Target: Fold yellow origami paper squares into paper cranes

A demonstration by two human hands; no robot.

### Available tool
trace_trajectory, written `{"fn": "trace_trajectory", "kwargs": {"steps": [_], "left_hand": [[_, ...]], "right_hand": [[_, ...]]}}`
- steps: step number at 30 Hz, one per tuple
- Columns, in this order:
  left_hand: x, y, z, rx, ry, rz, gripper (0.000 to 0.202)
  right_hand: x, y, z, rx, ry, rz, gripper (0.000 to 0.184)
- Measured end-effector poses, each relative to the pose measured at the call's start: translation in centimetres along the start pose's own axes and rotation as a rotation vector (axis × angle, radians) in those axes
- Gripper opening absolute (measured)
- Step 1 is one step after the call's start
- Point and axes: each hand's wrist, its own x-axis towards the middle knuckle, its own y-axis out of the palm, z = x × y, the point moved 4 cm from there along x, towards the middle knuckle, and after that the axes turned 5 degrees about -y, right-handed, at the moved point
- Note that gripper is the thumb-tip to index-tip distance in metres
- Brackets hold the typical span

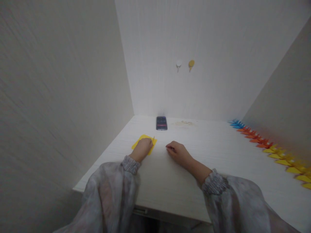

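A yellow sheet of paper (139,140) lies on the white table under my left hand (144,149). That hand is closed at the sheet's right side, and a thin yellow edge stands up beside its fingertips. To the right, my right hand (178,152) rests just over the bare tabletop, apart from the paper. Its fingers are curled in toward the thumb, and nothing shows between them. The undersides of both hands are hidden.
A dark phone (161,123) lies near the back wall. Along the right side runs a row of folded paper cranes in blue, orange-red and yellow (283,158). A white hook (178,63) and a yellow hook (191,63) are on the wall. The table (170,191) ends close in front of me.
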Motion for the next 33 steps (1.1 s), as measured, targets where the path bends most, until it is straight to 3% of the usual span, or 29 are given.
{"fn": "trace_trajectory", "kwargs": {"steps": [11, 19, 22, 24, 29, 33], "left_hand": [[0.4, -0.3, 1.9, -0.203, -0.21, -0.194, 0.009], [0.5, -0.6, 2.1, -0.498, -0.289, -0.233, 0.032], [0.2, -0.5, 1.5, -0.488, -0.259, -0.229, 0.029], [0.0, -0.4, 0.8, -0.476, -0.232, -0.211, 0.028], [-0.1, -0.9, 0.0, -0.386, -0.249, -0.199, 0.019], [-0.1, -2.4, 1.6, -0.259, -0.355, -0.254, 0.024]], "right_hand": [[-0.1, 0.2, 0.3, -0.004, -0.049, 0.025, 0.016], [0.8, 0.9, 0.9, -0.008, -0.085, -0.014, 0.021], [2.1, 1.5, 1.5, -0.062, -0.132, -0.036, 0.038], [3.1, 2.1, 1.7, -0.192, -0.136, 0.028, 0.044], [4.4, 3.0, 2.1, -0.255, -0.211, 0.181, 0.022], [4.1, 3.0, 2.1, -0.325, -0.257, 0.252, 0.02]]}}
